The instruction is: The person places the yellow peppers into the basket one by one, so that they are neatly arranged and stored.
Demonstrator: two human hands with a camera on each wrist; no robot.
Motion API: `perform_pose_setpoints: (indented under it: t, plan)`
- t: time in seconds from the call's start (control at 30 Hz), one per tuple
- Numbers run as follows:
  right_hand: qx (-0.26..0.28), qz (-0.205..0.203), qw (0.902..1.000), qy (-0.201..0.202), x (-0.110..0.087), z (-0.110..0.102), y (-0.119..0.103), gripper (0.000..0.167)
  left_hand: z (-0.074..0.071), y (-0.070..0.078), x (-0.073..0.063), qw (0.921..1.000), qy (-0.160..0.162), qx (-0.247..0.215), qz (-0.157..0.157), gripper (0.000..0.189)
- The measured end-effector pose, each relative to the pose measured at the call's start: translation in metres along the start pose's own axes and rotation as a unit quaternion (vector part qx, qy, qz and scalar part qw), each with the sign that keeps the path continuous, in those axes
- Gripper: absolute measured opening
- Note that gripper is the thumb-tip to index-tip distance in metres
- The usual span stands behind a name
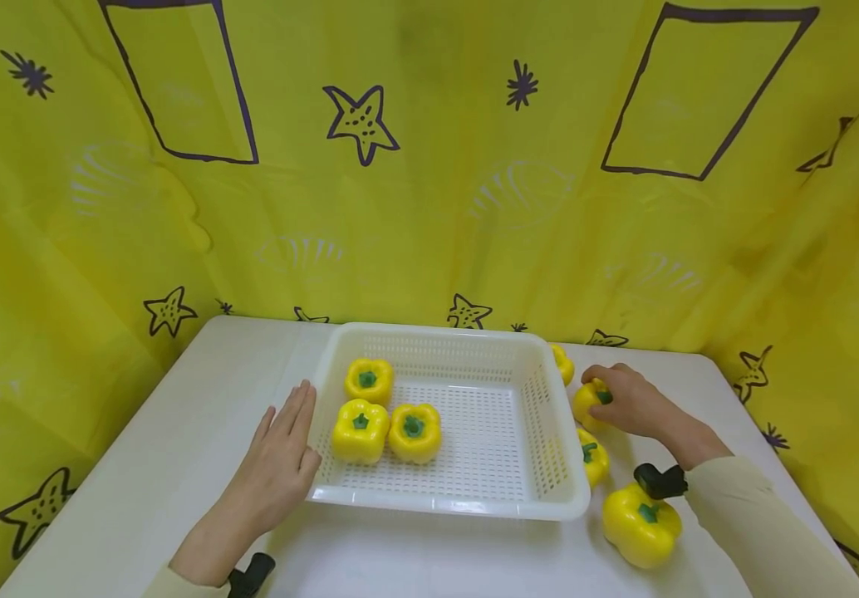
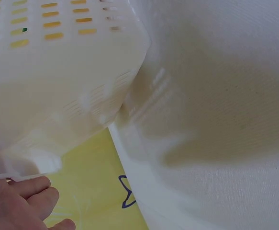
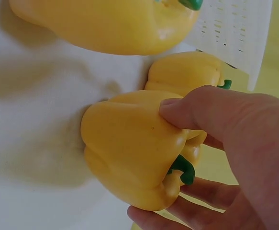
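Note:
My right hand (image 1: 633, 402) holds a yellow bell pepper (image 3: 129, 143) with a green stem, thumb on one side and fingers round the other, to the right of a white plastic basket (image 1: 444, 504). The left hand (image 1: 280, 457) lies along the basket's left rim with its fingers straight; in the left wrist view, fingers (image 2: 39, 196) show right at the rim. Inside the basket, on its left side, sit three yellow peppers, one of them (image 1: 414, 432) nearest the middle. Beside the basket's right wall stand more peppers, including one in front (image 1: 640, 531) and one (image 1: 592, 458) by the wall.
A white table (image 1: 370, 552) carries everything. Another pepper (image 1: 562, 364) shows behind the basket's back right corner. Yellow cloth (image 1: 429, 216) with starfish drawings hangs at the back and both sides.

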State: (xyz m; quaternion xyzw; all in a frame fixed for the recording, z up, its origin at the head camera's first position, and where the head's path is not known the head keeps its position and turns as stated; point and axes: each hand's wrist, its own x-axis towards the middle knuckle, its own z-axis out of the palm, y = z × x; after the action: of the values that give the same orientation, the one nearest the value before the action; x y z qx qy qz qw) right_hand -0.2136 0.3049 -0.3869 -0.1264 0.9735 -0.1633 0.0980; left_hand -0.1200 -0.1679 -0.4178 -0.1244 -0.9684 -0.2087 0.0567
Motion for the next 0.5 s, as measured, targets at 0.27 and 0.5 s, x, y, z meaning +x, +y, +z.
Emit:
perform_pose_setpoints:
  t: [0.27, 0.5]
  plan:
    - [-0.002, -0.002, 1.0, 0.004, -0.0034, -0.0022, -0.0005, 0.047, 0.0009, -0.0001, -0.0004, 1.0, 0.001, 0.001, 0.0, 0.069]
    - [-0.005, -0.012, 0.9996, 0.025, -0.008, -0.008, -0.0005, 0.045, 0.0007, 0.0002, -0.0007, 1.0, 0.003, 0.003, 0.002, 0.07]
